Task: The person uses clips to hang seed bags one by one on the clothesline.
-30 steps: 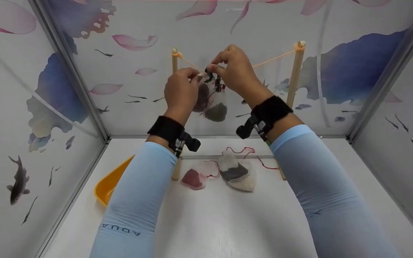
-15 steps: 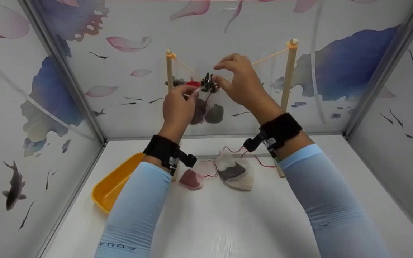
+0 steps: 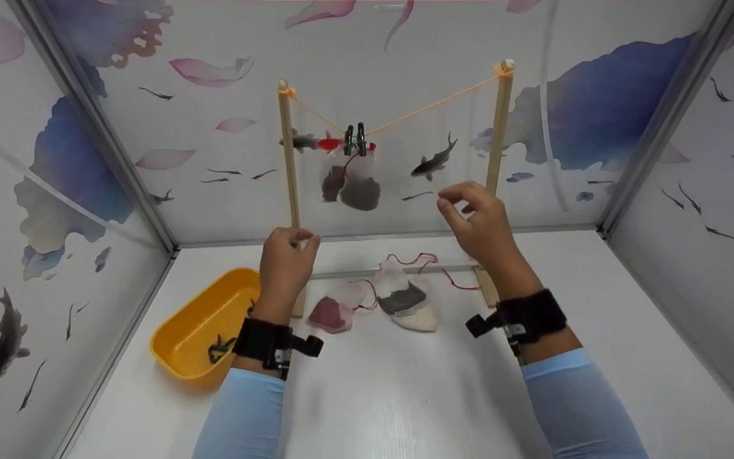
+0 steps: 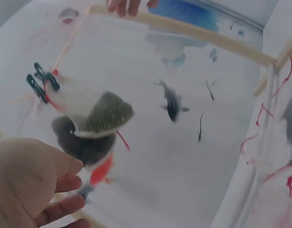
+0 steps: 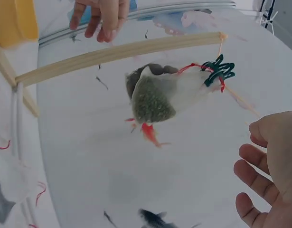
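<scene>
Two mesh drawstring pouches hang from an orange string [image 3: 434, 112], held by dark spring clips [image 3: 355, 139]. One pouch [image 3: 363, 191] has grey-green contents; the darker pouch [image 3: 333, 183] hangs beside it. My left hand [image 3: 285, 268] is below and left of them, fingers loosely bent and holding nothing. To the lower right hovers my right hand [image 3: 483, 223], also holding nothing, its fingers relaxed in the right wrist view. Flat on the table lie a pouch with reddish contents [image 3: 331, 315] and two overlapping pouches, one dark grey [image 3: 403, 298], one pale [image 3: 423, 317], with red cords.
Two wooden posts, left [image 3: 287, 166] and right [image 3: 499, 127], carry the string, joined low down by a pale bar [image 3: 335, 274]. At left a yellow tray [image 3: 169, 344] contains several dark clips [image 3: 220, 349]. Printed panels enclose the back and sides.
Both hands have let go and moved down, apart from the clips and pouches. The right hand has also shifted right. The pouches now hang from the string by the clips alone.
</scene>
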